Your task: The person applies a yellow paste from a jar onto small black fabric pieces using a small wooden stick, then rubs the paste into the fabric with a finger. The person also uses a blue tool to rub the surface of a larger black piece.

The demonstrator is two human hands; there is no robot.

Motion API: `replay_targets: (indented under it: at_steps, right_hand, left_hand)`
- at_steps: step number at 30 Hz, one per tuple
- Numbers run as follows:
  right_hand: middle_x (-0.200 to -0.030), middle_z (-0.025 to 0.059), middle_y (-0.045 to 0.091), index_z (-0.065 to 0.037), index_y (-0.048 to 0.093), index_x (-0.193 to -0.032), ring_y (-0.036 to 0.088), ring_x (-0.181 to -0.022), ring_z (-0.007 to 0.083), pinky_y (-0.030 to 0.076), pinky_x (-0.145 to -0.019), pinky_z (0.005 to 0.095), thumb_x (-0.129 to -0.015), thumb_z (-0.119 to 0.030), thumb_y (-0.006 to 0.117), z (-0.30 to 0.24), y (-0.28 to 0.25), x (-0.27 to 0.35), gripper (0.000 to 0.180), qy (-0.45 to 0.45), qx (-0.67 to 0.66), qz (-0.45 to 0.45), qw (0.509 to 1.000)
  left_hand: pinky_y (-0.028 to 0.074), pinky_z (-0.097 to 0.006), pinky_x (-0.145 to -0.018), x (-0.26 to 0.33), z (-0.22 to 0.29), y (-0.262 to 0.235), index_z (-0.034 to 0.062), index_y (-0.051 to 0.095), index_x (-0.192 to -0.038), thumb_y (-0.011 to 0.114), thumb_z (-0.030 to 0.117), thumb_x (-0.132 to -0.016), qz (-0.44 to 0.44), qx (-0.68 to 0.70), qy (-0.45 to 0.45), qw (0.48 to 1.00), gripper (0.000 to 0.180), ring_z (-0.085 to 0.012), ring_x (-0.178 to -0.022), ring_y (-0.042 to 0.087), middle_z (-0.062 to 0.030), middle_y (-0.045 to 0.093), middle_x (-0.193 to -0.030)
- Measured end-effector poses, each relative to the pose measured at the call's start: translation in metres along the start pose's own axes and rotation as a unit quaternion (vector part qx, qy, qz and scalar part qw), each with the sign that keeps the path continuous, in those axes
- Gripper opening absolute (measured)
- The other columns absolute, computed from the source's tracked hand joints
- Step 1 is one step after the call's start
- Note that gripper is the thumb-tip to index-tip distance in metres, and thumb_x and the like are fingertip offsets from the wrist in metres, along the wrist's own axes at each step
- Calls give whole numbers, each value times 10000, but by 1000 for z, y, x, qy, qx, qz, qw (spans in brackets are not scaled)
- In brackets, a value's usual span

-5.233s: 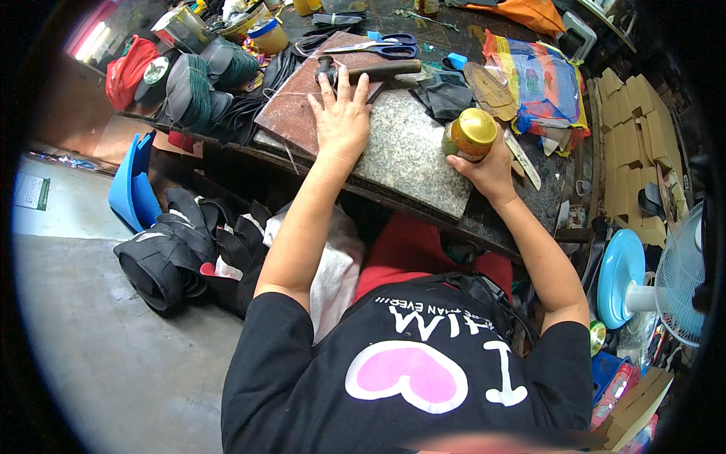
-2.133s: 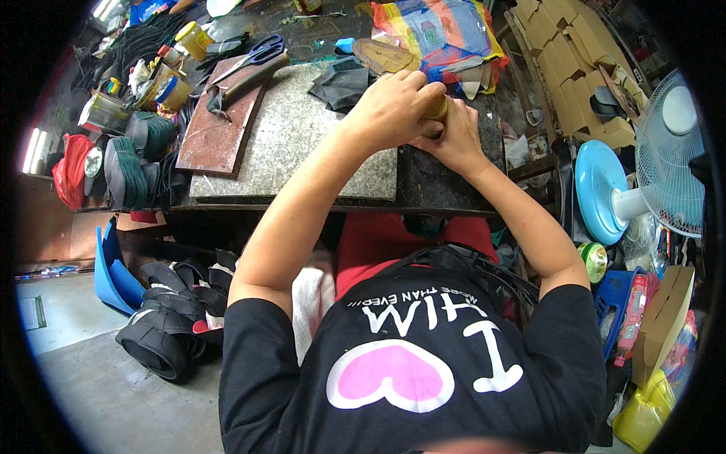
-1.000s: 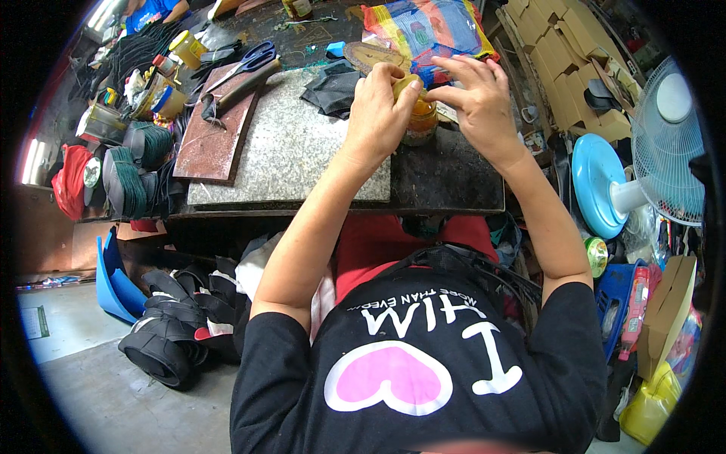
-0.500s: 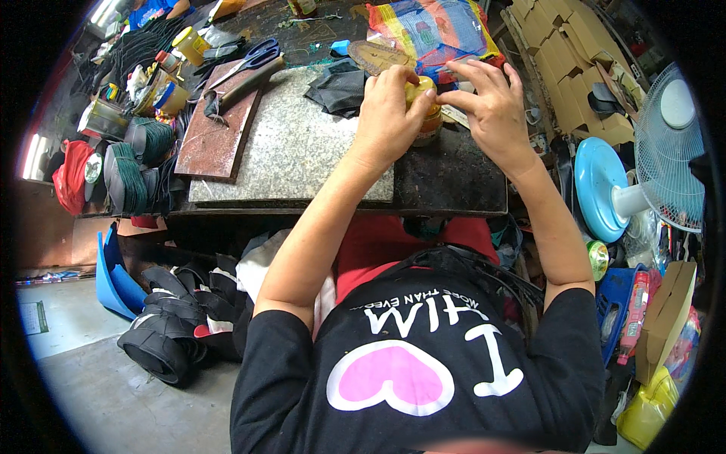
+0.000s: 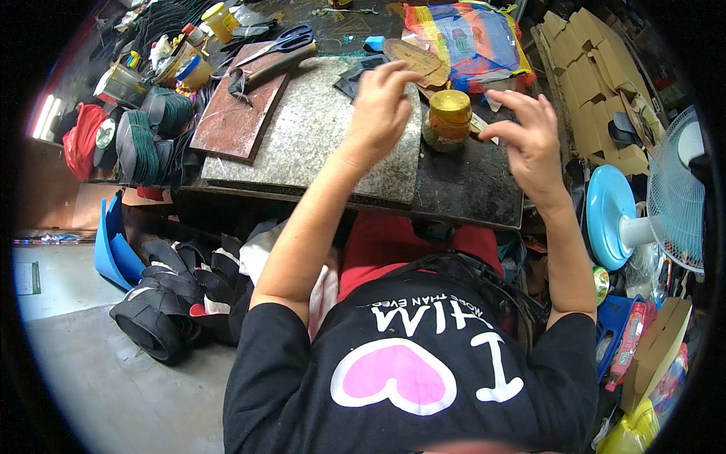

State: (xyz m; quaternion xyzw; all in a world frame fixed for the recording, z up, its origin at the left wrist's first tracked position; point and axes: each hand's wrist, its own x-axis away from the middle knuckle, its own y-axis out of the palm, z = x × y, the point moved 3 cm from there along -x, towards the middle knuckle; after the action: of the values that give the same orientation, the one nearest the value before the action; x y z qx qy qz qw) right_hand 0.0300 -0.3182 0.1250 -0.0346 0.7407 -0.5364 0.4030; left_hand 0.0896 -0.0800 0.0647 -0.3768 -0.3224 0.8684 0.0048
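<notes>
A jar (image 5: 448, 121) with a yellow lid stands on the dark workbench (image 5: 469, 189), just beside the right edge of a grey stone slab (image 5: 318, 144). Left of the jar on that slab lie a brown board (image 5: 234, 113), scissors (image 5: 283, 41) and a hammer (image 5: 265, 69); behind the jar lies a striped bag (image 5: 469, 38). What the jar contains cannot be told. The left hand (image 5: 378, 113) and right hand (image 5: 529, 140) hover either side of the jar, fingers spread loosely, gripping nothing.

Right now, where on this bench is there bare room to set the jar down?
The grey stone slab is mostly bare between the reddish board and the left hand. The dark bench top in front of the yellow-lidded jar is bare too. Behind the jar it is crowded: striped bag, scraps.
</notes>
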Motion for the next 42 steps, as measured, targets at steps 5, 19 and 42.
replay_targets:
  at_steps: [5,19,42]
  right_hand:
    - [-1264,91,654,-139,733,-1177,607,-1153,273,397,-1081,415,-805,129,530,-6,-18,-4,501,37,-176,122,976]
    - [-1248,93,670,-101,602,-1354,565,-1232,280,384,-1103,443,-861,-86,690,-10,3,-17,501,8,-41,22,999]
    - [-693,-21,591,-96,631,-1336,506,-571,43,424,-523,204,-955,-88,518,-44,103,21,397,301,-578,-260,712]
  left_hand:
    - [460,-423,-1038,14,-52,-22,90,639,-1198,637,-19,-777,-83,-198,-59,975,435,-348,-1182,562,-123,674,-1164]
    - [493,-257,-789,44,-38,-53,-1,663,-1077,625,33,-915,-42,323,-293,899,170,-98,-845,609,-22,670,-912]
    - [518,-388,-758,59,2,-26,54,579,-1202,688,-2,-802,-201,97,-178,958,418,-290,-798,655,-149,651,-828]
